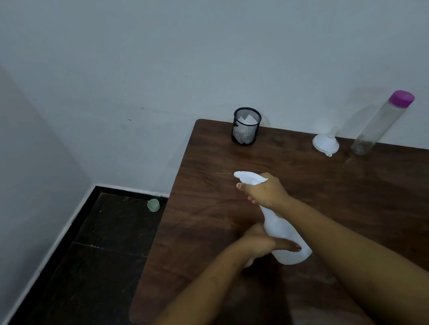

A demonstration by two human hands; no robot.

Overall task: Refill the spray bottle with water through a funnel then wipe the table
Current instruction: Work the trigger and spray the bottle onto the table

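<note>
Holding the spray bottle (284, 234) upright near the middle of the tabletop (374, 196): right hand (265, 191) curled round the trigger head, left hand (261, 243) wrapped round the lower body. Probably early on, with the head on the neck, no refill visible and wiping left to do; fill level unreadable. Beyond the spray bottle, rightward: funnel (324, 143) lying unused, then a capped clear bottle (381, 123). Beyond it, leftward: a mesh cup (246, 126). Nothing between spray bottle and funnel.

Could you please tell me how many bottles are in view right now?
2. The white spray bottle is over the middle of the table, held by the left hand and right hand. The clear purple-capped bottle stands at the back right. None seems hidden.
</note>
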